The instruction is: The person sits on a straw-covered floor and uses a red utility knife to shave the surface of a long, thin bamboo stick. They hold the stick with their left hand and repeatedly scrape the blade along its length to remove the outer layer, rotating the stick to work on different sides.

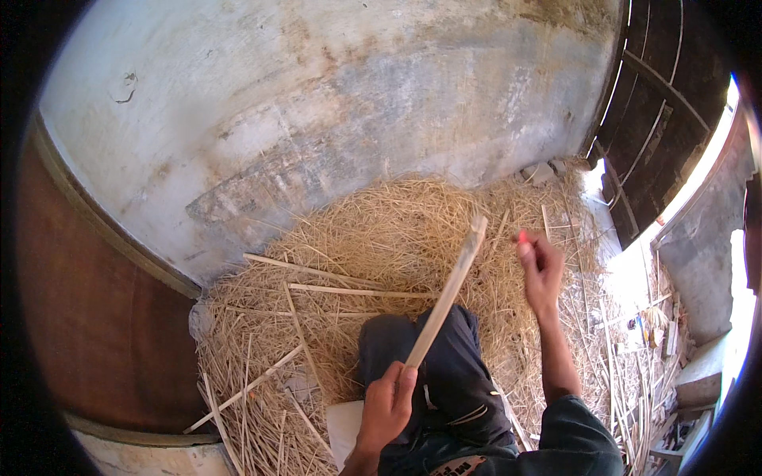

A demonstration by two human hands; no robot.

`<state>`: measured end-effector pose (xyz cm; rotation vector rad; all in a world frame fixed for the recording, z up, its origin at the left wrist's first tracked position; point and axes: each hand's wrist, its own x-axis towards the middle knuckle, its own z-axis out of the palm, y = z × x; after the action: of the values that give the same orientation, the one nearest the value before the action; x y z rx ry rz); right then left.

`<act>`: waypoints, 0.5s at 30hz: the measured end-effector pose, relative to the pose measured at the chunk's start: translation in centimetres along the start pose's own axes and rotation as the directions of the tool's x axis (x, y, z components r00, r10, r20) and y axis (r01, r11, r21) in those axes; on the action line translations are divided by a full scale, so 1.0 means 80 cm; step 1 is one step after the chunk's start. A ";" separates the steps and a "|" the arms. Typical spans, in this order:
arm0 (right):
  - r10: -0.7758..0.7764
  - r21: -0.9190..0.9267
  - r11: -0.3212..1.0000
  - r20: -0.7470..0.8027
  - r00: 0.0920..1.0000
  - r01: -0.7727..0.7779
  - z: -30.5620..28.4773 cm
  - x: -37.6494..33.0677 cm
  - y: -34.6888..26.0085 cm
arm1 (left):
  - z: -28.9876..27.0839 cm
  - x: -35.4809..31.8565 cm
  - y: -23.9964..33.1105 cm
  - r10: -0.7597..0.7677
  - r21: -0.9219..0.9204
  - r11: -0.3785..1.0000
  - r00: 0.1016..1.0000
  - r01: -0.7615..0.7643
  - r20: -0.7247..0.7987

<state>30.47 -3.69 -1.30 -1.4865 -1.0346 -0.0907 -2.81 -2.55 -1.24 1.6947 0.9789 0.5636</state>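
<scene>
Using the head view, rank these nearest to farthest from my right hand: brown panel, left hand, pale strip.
1. Pale strip: just left of the right hand, its upper end closest.
2. Left hand: farther left and lower in the picture, gripping the strip's lower end.
3. Brown panel: far left side, well beyond both.

Between 1 flat reddish-brown panel (111,309) at left and 1 dark brown wooden panel with crossbars (647,99) at right rises 1 stained grey-white plaster wall (333,95).
</scene>
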 end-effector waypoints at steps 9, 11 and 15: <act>-0.306 0.066 0.950 0.371 0.876 0.304 0.044 -0.081 -0.086 | 0.003 0.030 0.023 0.131 0.075 0.989 0.988 -0.125 -0.085; -0.308 0.031 0.947 0.373 0.875 0.320 0.044 -0.083 -0.094 | 0.005 0.031 0.036 0.141 0.092 0.987 0.986 -0.133 -0.094; -0.292 -0.002 0.948 0.385 0.876 0.317 0.041 -0.082 -0.098 | 0.011 0.030 0.041 0.173 0.146 0.978 0.974 -0.152 -0.147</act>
<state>20.02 -5.72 -0.09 -1.4180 -1.5948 -0.0611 0.31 -1.43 1.28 1.8844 1.0152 0.7655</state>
